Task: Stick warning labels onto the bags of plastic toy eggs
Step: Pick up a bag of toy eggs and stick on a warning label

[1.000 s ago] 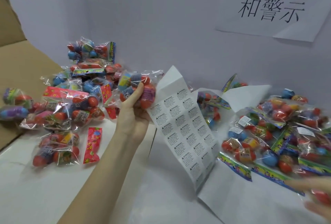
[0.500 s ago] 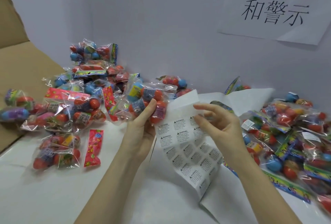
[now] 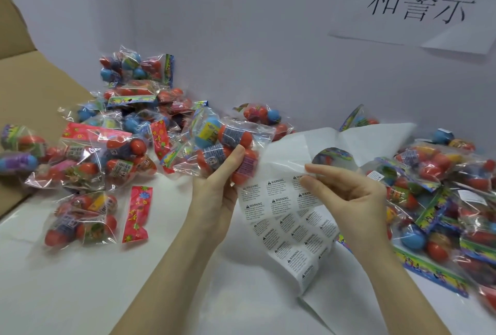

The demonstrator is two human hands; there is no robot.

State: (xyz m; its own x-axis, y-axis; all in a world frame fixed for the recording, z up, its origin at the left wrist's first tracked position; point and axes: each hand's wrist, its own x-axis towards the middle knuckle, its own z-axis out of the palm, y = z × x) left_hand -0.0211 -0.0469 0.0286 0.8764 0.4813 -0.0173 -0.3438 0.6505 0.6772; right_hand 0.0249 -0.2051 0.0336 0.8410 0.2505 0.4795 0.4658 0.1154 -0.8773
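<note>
A: Left hand [image 3: 214, 190], centre frame — gripping bag of toy eggs [image 3: 228, 147] plus top of label sheet [image 3: 290, 224]?

B: Yes. Right hand [image 3: 346, 190] pinching one label at sheet's upper right — best peeled slowly from a corner, kept flat.

Bright, even light with soft shadows

You get glare on the clear bags [image 3: 80, 152] at left; the bags at the right edge [image 3: 472, 227] smear into blur, the wall sign [image 3: 418, 4] bows with wide-angle distortion, and only faint shadows lie on the white table [image 3: 80, 281].
</note>
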